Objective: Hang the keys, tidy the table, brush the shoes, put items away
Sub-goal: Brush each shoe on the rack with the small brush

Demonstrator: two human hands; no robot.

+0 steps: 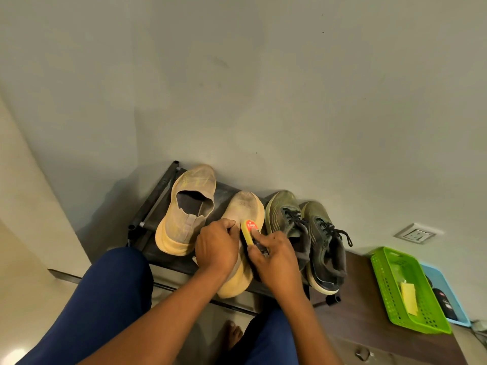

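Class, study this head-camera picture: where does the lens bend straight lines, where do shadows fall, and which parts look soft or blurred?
Head view: wide-angle bending curves the shoe rack and the wall edges; a soft shadow falls on the wall behind the yellow shoe; dim, even light, no harsh glare; the right hand and brush look slightly soft; the green basket near the edge is stretched.

Matt knit-cloth shoe (243,206), glossy yellow plastic brush (249,233), perforated green plastic basket (390,283).

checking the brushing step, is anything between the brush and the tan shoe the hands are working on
Nothing visible. The right hand holds the yellow brush directly against the tan shoe, which the left hand grips at its opening.
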